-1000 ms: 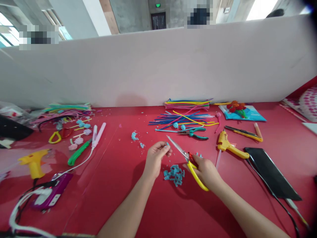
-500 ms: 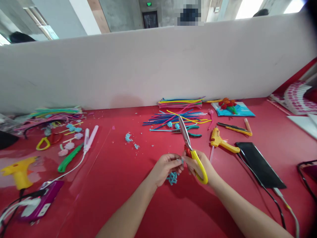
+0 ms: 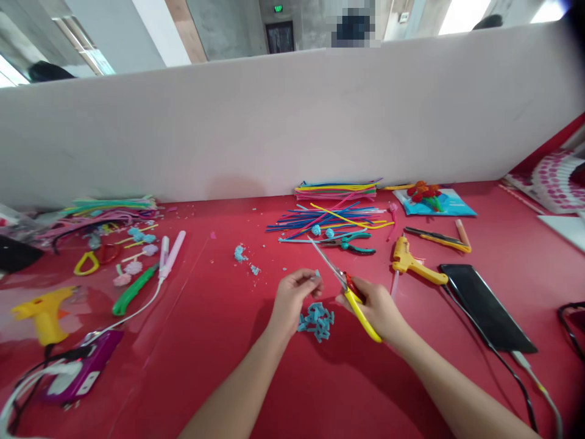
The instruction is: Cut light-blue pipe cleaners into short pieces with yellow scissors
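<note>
Between the fingertips of my left hand [image 3: 295,296] is a small light-blue piece [image 3: 317,274], pinched at its upper end. My right hand [image 3: 377,305] is closed on a pair of scissors [image 3: 350,289] with yellow and red handles. Their blades point up and to the left, just right of my left hand. Below my left hand, on the red table [image 3: 219,366], lies a loose pile of short light-blue pieces [image 3: 319,322]. Farther back, light-blue crumbs [image 3: 239,253] lie to the left of my hands.
Behind my hands are blue, pink and yellow strips [image 3: 338,216], two small blue balls and teal-handled pliers [image 3: 351,244]. To the right lie a yellow glue gun [image 3: 406,259] and a black phone-like slab [image 3: 487,308]. At left are another glue gun [image 3: 43,314] and a purple power strip [image 3: 85,369].
My hands have moved apart. The scissors have tipped further left, and my left hand has shifted slightly left and up with the piece. More of the blue pile is visible.
</note>
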The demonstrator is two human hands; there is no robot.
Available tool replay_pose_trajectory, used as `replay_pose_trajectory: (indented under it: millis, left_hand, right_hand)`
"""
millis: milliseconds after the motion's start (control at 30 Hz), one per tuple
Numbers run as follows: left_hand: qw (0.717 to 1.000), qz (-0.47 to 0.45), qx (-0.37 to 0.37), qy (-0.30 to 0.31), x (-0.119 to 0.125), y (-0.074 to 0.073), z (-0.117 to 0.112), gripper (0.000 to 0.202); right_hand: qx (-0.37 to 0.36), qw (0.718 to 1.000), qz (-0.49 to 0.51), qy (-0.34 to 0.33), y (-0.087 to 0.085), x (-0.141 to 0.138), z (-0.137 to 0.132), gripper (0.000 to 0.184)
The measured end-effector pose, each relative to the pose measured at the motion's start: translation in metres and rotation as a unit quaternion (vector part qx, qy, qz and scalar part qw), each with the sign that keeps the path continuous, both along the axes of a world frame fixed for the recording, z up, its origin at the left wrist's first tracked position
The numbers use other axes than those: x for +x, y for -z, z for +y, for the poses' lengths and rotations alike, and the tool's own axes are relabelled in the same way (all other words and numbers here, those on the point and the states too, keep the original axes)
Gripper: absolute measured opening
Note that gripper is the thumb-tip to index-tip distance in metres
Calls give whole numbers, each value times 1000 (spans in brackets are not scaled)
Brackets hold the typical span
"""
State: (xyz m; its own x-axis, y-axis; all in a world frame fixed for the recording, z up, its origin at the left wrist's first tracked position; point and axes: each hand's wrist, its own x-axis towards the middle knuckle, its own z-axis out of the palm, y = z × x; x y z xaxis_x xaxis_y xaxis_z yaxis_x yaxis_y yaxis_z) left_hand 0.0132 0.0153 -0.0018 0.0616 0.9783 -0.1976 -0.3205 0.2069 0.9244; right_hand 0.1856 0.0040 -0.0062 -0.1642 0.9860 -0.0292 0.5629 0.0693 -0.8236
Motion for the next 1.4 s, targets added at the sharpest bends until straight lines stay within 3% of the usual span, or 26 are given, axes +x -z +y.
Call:
replay_pose_trajectory:
  millis: [133, 333, 1000, 1400]
  left_hand:
    - [996, -37, 22, -72, -11, -3, 6, 12]
    - [993, -67, 39, -92, -17, -5, 8, 9]
    - [991, -90, 55, -80, -18, -6, 7, 5]
    - [991, -89, 48, -82, -19, -7, 7, 8]
  right_hand:
    - [59, 978, -193, -43, -1, -1, -4, 27]
    - [85, 950, -290, -75, 4, -4, -7, 28]
    - [133, 930, -328, -95, 14, -2, -7, 28]
    - [119, 932, -328, -95, 13, -3, -7, 28]
